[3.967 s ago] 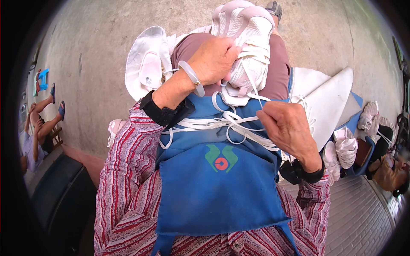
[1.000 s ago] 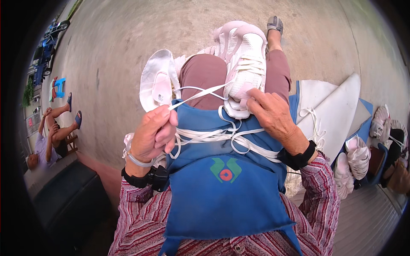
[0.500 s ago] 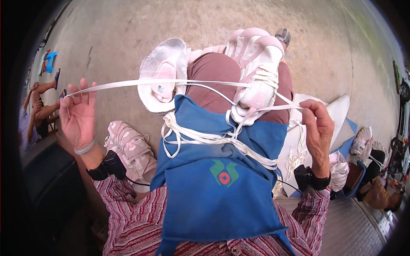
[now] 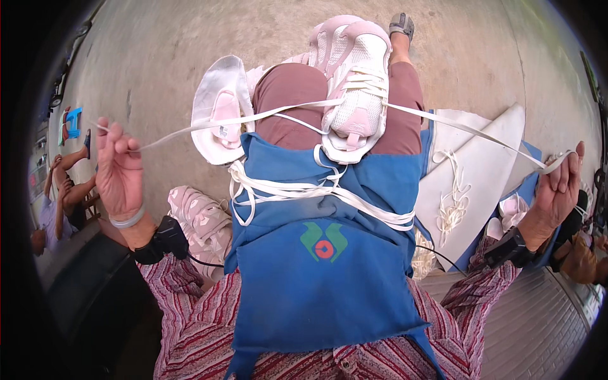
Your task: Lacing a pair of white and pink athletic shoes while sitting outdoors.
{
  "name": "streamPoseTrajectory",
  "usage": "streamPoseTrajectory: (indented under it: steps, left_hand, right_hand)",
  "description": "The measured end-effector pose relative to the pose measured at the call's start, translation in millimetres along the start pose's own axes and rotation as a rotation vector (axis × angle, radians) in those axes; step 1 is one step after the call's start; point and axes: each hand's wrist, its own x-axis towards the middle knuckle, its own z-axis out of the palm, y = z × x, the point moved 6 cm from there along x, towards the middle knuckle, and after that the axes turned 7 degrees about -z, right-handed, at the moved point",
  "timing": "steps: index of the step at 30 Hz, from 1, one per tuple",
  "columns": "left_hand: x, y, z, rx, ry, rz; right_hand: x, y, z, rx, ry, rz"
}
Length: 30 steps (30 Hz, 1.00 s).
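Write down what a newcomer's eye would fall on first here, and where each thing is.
Probably on the white lace, stretching from the white-and-pink shoe at upper centre to the left hand at far left and the right hand at far right. Below, the blue apron fills the middle, with a bundle of white laces lying across it.

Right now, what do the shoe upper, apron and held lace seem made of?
Shoe upper: apparently matte synthetic mesh, judging by its pitted texture. Blue apron: probably woven cloth, dull, with soft creases. White lace: likely flat matte textile, since it curls like ribbon; fibre unclear.
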Motion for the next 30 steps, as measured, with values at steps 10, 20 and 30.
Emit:
streamPoseTrajectory:
  steps: [10,20,30]
  left_hand:
    - [-36,-189,121,0.396,-0.21,-1.047]
    - [-43,-251,128,0.064,0.082,-1.135]
    - [-38,-286,139,-0.255,-0.028,-1.156]
  right_hand:
    - [-6,-31,-93,0.115,0.108,-0.104]
    - [-52,129,108,-0.631,-0.308,0.244]
    - [-68,191,147,-1.031,-0.585,-0.04]
